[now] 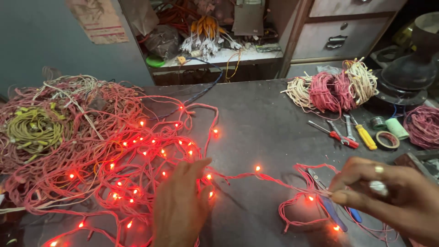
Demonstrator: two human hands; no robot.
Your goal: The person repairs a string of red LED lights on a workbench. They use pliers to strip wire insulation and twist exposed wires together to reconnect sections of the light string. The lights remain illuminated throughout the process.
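A long pink-wired string of small lit red bulbs (137,151) lies in a tangled heap on the dark worktable (260,114). My left hand (180,206) rests flat on the heap's right edge, fingers spread over glowing bulbs. A strand (265,176) runs from there rightward to my right hand (388,196), which pinches the wire between thumb and fingers. This hand wears a ring. Below it lie a small loop of the same string (302,210) and blue-handled scissors (331,208), partly hidden.
Unlit pink and yellow wire bundles (36,128) pile at the left. Coiled pink and cream wire hanks (334,89) lie at the back right. Screwdrivers and pliers (347,135), tape rolls (388,138) and another pink coil (423,126) are to the right. A cluttered shelf (215,41) and drawers stand behind.
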